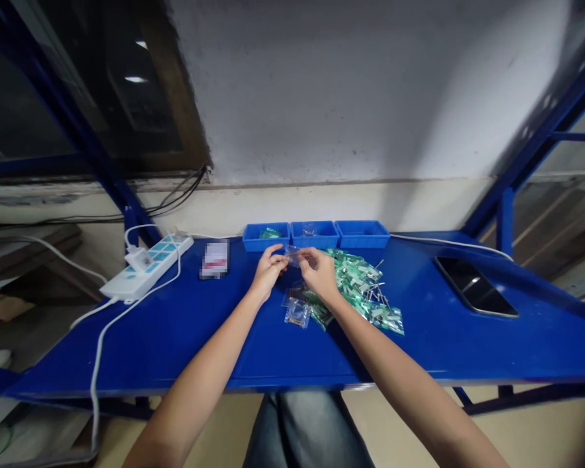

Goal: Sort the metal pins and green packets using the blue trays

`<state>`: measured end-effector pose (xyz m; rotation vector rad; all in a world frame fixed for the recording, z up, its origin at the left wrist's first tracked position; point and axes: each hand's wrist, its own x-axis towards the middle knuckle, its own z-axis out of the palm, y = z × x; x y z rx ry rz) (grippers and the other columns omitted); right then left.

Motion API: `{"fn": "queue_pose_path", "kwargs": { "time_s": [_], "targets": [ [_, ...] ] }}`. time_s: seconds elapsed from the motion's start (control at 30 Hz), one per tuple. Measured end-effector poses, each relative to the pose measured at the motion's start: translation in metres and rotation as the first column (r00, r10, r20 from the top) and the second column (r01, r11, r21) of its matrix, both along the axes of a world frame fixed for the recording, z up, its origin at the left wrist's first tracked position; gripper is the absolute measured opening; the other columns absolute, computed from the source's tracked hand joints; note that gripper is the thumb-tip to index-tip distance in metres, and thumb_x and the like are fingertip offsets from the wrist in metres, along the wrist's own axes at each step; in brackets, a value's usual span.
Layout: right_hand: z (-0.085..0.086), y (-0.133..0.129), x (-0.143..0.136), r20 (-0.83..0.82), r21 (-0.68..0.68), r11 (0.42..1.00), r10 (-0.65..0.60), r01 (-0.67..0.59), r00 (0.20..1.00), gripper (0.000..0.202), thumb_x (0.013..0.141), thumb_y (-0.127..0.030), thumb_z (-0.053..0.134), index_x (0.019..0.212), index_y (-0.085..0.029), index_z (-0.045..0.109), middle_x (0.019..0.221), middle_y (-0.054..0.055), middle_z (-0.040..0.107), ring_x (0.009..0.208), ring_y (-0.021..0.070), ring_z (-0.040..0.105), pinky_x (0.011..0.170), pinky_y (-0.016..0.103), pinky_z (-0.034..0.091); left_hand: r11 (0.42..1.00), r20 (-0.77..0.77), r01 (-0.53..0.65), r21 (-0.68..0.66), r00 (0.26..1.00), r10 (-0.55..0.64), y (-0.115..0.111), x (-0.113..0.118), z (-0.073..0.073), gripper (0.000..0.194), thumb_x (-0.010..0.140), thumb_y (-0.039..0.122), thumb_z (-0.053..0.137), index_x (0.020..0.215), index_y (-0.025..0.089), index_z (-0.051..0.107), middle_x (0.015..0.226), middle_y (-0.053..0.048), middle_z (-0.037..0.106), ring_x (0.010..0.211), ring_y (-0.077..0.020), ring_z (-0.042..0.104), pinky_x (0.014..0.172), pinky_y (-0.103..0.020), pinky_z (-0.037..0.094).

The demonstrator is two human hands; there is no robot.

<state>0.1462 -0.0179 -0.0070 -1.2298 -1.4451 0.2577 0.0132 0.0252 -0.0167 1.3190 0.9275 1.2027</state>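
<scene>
Between my two hands, above the middle of the blue table, is a small clear plastic bag (293, 254). My left hand (269, 272) pinches its left side with thumb and fingers. At its right side my right hand (318, 272) grips it the same way. Green and clear packets (353, 276) lie heaped beside and under my right hand, with loose metal pieces (377, 294) among them. Another clear bag (297, 313) with small brownish parts lies on the table below my hands.
Behind my hands stand three blue bins: left (266, 244) with green packets, middle (314, 240) with a clear packet, right (363, 242). A power strip (146, 268) with white cables and a card (215, 259) are left; a phone (474, 286) lies right on the table (433, 344).
</scene>
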Motion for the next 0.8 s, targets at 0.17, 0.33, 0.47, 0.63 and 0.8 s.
{"fn": "queue_pose_path", "kwargs": {
  "time_s": [0.17,0.33,0.47,0.63,0.8],
  "targets": [
    [-0.004,0.005,-0.001,0.02,0.009,1.0,0.012,-0.012,1.0,0.037,0.076,-0.02,0.051,0.112,-0.016,0.055,0.075,0.002,0.064,0.063,0.0147,0.059,0.061,0.026,0.048,0.999,-0.11,0.012,0.045,0.994,-0.007,0.0,0.001,0.0,0.028,0.068,0.025,0.062,0.093,0.014,0.064,0.074,-0.002,0.064,0.056,-0.0088,0.051,0.055,-0.021,0.039],
    [-0.007,0.009,0.0,0.103,0.008,1.0,0.003,-0.004,0.995,0.015,0.074,-0.017,0.05,0.077,-0.018,0.065,0.076,0.004,0.059,0.069,0.0162,0.058,0.066,0.028,0.047,0.994,-0.199,0.003,0.107,0.98,0.019,0.003,0.001,-0.004,0.016,0.07,0.021,0.055,0.084,0.016,0.061,0.073,-0.001,0.062,0.059,-0.0109,0.053,0.055,-0.021,0.039],
    [-0.004,0.006,0.003,0.142,-0.01,0.997,-0.07,0.072,0.987,0.014,0.071,-0.017,0.052,0.072,-0.02,0.066,0.07,0.003,0.056,0.068,0.0173,0.054,0.065,0.028,0.044,0.976,-0.312,0.067,0.205,0.95,0.0,0.0,0.004,-0.006,0.013,0.072,0.017,0.055,0.082,0.017,0.062,0.075,-0.002,0.064,0.066,-0.0144,0.057,0.061,-0.023,0.041],
    [-0.002,0.005,0.009,0.114,-0.066,0.993,-0.093,0.1,0.989,0.015,0.074,-0.021,0.051,0.075,-0.02,0.066,0.053,-0.003,0.055,0.05,0.0144,0.052,0.054,0.025,0.04,0.943,-0.423,0.137,0.303,0.906,0.004,-0.009,0.008,-0.006,0.014,0.071,0.016,0.061,0.084,0.02,0.065,0.066,0.0,0.064,0.062,-0.016,0.057,0.062,-0.025,0.04],
    [-0.001,0.004,0.006,0.089,-0.066,0.996,-0.059,0.065,0.994,0.016,0.076,-0.023,0.05,0.079,-0.02,0.066,0.068,0.001,0.067,0.06,0.0154,0.06,0.06,0.025,0.045,0.938,-0.422,0.077,0.339,0.903,0.078,-0.006,0.007,-0.007,0.021,0.081,0.02,0.05,0.1,0.019,0.061,0.066,0.0,0.063,0.063,-0.0158,0.059,0.063,-0.024,0.041]
  ]
}}
